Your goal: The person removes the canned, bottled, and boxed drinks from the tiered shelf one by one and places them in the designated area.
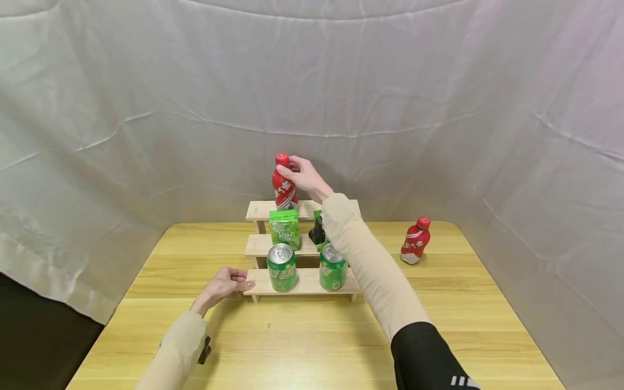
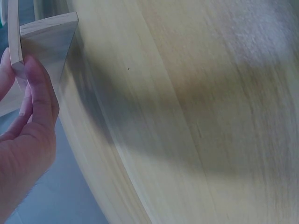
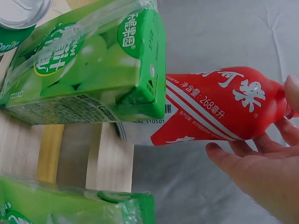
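Observation:
A wooden three-step rack [image 1: 308, 281] stands at the back of the table. My right hand [image 1: 308, 177] holds a red cola bottle [image 1: 284, 187] around its neck, upright at the left of the top step. In the right wrist view the bottle's base overlaps the edge of the top board [image 3: 112, 163], and the fingers curl under its neck. My left hand [image 1: 223, 285] pinches the left end of the lowest board, thumb on one face and fingers on the other, as the left wrist view shows at the board end [image 2: 16, 60].
Two green soda cans [image 1: 281, 273] stand on the lowest step. A green grape juice box [image 1: 284, 230] is on the middle step's left; a second juice box [image 3: 70, 203] is partly hidden by my right arm. Another red bottle [image 1: 415, 241] stands on the table's right. Grey curtain [image 1: 390, 97] hangs behind.

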`<move>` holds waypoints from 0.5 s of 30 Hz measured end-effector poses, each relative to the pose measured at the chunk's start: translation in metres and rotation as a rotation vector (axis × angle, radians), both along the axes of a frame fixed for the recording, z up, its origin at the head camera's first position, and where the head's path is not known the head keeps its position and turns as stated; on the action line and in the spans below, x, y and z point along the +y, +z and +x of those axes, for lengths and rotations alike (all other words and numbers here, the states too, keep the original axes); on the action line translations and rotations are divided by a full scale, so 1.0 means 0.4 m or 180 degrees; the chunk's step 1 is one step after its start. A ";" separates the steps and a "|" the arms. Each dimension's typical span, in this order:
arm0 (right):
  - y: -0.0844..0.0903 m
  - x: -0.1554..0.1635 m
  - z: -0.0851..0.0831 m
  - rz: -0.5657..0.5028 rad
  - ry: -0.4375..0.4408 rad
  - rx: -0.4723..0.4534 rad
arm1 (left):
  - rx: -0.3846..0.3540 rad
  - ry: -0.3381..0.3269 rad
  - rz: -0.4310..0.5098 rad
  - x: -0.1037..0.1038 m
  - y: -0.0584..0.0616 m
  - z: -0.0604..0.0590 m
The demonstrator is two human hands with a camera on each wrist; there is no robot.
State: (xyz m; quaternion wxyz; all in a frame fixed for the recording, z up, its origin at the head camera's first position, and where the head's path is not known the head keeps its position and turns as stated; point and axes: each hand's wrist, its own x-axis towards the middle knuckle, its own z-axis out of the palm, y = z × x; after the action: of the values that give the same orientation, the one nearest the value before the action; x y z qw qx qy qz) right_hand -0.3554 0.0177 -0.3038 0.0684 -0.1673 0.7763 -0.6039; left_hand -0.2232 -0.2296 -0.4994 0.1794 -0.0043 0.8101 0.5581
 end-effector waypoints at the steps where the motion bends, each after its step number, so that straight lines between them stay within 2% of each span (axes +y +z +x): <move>1: 0.000 -0.001 0.001 0.0009 -0.0021 0.0013 | -0.0004 0.0010 0.0004 0.000 0.000 0.001; 15: 0.016 0.019 0.025 0.0073 -0.0280 0.0301 | -0.0008 0.0023 -0.0075 0.008 -0.003 -0.003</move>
State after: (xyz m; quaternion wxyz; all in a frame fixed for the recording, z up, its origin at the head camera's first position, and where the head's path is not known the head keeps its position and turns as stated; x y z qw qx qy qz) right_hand -0.3454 0.0255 -0.2974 0.0069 -0.1605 0.7922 -0.5888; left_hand -0.2243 -0.2264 -0.5006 0.1783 -0.0101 0.8164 0.5492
